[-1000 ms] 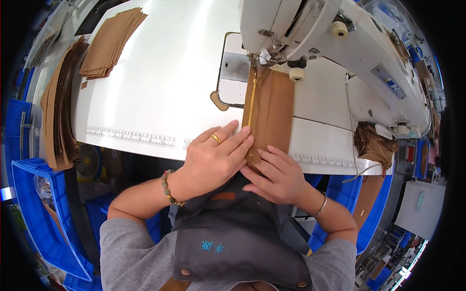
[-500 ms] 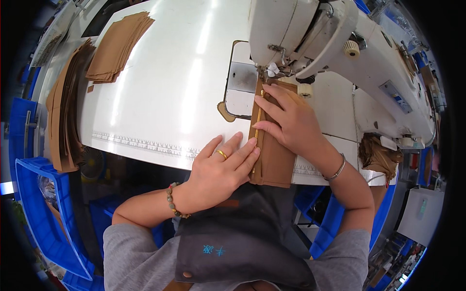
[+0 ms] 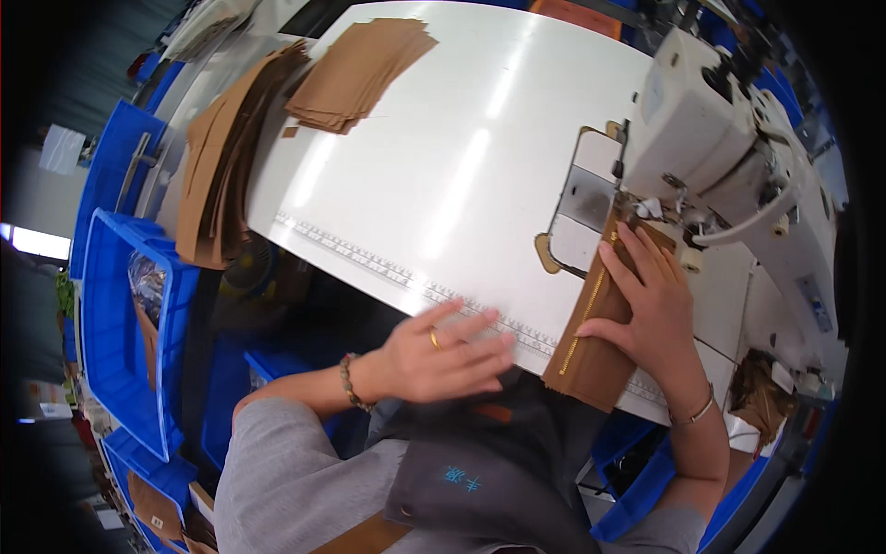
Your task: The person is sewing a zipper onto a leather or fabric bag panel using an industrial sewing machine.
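Note:
A brown fabric piece (image 3: 604, 346) with a gold zipper (image 3: 596, 305) along it lies on the white table, its far end beneath the head of a sewing machine (image 3: 688, 129). My right hand (image 3: 651, 300) rests flat on this piece, fingers stretched toward the needle area and thumb spread to the side. To the left, my left hand (image 3: 448, 355) is in the air over the table's front edge, slightly blurred. Its fingers are apart and nothing is in them; a gold ring and a beaded bracelet show on that arm.
Brown fabric pieces (image 3: 360, 74) lie stacked at the table's far left, beside a taller drooping brown stack (image 3: 221, 166). A blue bin (image 3: 129, 360) stands at left. Crumpled brown fabric (image 3: 761, 402) sits at right. A printed ruler (image 3: 369, 263) runs along the front edge.
My left hand has lifted off the zippered piece and moved away to its left. My right hand stays on the piece. The whole view has turned and shifted toward the left.

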`<state>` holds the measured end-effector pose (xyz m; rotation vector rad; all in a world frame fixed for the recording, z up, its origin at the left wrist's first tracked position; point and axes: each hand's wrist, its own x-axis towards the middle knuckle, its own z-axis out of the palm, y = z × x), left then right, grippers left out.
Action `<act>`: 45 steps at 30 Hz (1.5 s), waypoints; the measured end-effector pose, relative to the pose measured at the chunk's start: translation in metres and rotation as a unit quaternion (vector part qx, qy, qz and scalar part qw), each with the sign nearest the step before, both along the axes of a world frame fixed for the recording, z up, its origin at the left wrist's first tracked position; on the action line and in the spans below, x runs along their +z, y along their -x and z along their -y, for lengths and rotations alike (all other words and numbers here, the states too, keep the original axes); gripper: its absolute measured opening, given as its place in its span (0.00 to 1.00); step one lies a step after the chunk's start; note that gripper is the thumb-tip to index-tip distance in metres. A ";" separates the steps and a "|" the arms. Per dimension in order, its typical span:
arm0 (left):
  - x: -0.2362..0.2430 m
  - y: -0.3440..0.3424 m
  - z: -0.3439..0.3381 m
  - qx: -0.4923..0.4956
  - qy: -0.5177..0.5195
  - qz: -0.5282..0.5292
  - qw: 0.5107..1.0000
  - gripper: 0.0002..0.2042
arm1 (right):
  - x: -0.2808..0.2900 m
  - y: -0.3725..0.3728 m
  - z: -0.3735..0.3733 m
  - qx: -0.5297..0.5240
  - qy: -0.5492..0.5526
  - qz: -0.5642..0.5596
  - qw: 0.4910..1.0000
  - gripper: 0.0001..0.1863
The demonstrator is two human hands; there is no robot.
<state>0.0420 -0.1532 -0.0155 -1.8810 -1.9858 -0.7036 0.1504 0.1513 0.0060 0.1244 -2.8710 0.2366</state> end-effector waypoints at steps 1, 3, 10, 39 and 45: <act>0.007 0.022 0.014 0.066 0.020 -0.030 0.997 0.17 | 0.000 0.000 0.000 -0.009 -0.011 0.007 1.000 0.51; 0.028 0.080 0.048 0.242 0.057 -0.077 0.966 0.15 | 0.000 0.001 0.000 -0.013 -0.023 0.010 1.000 0.51; 0.081 0.229 0.167 0.577 0.026 -0.135 0.805 0.18 | -0.002 -0.001 -0.001 -0.014 -0.008 0.011 1.000 0.53; 0.169 0.160 0.064 0.384 0.179 0.093 0.901 0.32 | -0.005 -0.003 -0.001 -0.003 -0.021 -0.027 0.999 0.48; 0.155 0.066 0.001 0.138 0.292 0.274 0.906 0.31 | -0.008 -0.003 -0.001 -0.008 -0.013 -0.023 1.000 0.49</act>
